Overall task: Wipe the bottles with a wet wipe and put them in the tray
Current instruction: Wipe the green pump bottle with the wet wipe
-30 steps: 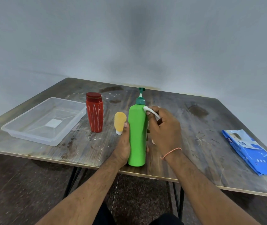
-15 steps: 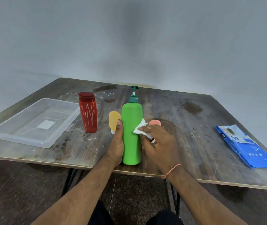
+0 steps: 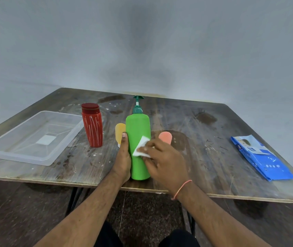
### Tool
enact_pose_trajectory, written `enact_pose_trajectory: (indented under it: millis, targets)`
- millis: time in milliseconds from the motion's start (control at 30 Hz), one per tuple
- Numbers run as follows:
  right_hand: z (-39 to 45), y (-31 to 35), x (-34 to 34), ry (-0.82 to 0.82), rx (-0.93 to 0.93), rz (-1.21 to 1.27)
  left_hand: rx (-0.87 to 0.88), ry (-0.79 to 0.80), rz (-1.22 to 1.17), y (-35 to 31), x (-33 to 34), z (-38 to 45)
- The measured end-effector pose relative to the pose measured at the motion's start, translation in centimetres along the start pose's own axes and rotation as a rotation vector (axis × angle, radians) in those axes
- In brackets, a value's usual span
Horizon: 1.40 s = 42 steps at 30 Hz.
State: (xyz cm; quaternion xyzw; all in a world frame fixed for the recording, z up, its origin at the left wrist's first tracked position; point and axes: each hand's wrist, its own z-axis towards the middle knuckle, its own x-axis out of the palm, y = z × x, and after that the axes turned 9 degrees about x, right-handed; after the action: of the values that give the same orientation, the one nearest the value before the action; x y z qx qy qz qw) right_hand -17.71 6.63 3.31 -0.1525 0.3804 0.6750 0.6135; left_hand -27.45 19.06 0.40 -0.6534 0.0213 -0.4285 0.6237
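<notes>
Table [image 3: 204, 157]: the green bottle stood near its front edge; a hard sideways wipe risked sliding it off.
Tray [image 3: 5, 152]: lay left of the green bottle, holding nothing.
Green bottle [image 3: 138, 132]: upright and tall; judged prone to tipping.
Left hand [image 3: 122, 161]: gripped the green bottle's left side.
Right hand [image 3: 163, 161]: fingers pressed the wipe [image 3: 141, 147] against the green bottle's front; the wipe could slip free.

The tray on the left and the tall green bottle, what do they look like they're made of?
The tray looks like thin clear plastic: the table's wood grain shows through its walls, and the rim has a soft gloss. The green bottle seems to be opaque plastic with a smooth, fairly matte finish and only faint highlights; its darker green pump top looks like harder moulded plastic.
</notes>
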Motion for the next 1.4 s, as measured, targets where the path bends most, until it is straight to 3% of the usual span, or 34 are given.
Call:
enact_pose_trajectory:
  millis: [100, 400, 633, 900, 1067, 1267, 1400]
  targets:
    - [-1.6, -0.3, -0.3, 0.01, -0.037, -0.007, -0.005, -0.004, 0.012, -0.1, 0.0, 0.0]
    - [0.5, 0.2, 0.2, -0.15, 0.186, 0.079, 0.0, 0.006, 0.017, 0.1, 0.1, -0.1]
    - [-3.0, -0.2, 0.1, 0.02, 0.058, 0.132, -0.01, -0.074, 0.025, 0.4, -0.8, 0.5]
    - [-0.9, -0.3, 1.0, -0.155, 0.248, 0.196, 0.016, -0.052, 0.045, 0.1, -0.2, 0.1]
    - [0.5, 0.5, 0.2, -0.163, 0.159, 0.163, 0.002, -0.031, 0.044, 0.0, 0.1, -0.1]
    - [-1.9, 0.7, 0.7, 0.008, -0.103, -0.004, -0.042, 0.038, 0.025, -0.5, 0.0, -0.5]
    - [-1.0, 0.1, 0.0, -0.086, -0.036, -0.025, -0.045, 0.048, 0.058, -0.3, 0.4, -0.4]
